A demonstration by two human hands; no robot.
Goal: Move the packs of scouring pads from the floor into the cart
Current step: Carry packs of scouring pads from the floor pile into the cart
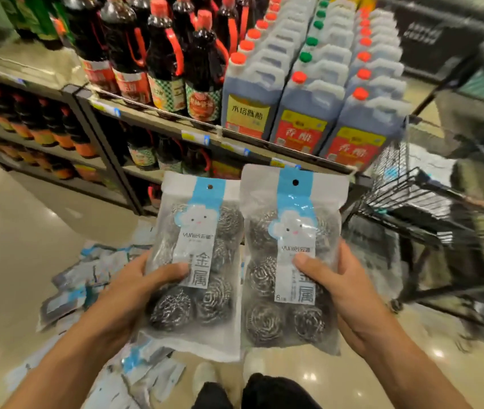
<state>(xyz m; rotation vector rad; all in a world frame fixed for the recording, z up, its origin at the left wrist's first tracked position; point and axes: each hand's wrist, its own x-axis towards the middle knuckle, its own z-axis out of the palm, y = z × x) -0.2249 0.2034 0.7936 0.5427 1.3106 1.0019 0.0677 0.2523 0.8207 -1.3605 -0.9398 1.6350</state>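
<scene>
While more packs of steel scouring pads (pixel 87 278) lie scattered on the glossy floor (pixel 13 231) below, the left hand (pixel 134 287) grips one pack (pixel 196 261) with its thumb pressed across the label, and the right hand (pixel 344 287) grips a second pack (pixel 291 258) the same way, both upright and side by side, edges almost touching. The black wire cart (pixel 417 202) stands to the right, beside a shelf (pixel 234 137) of vinegar jugs (pixel 302 113) and dark sauce bottles (pixel 164 63).
</scene>
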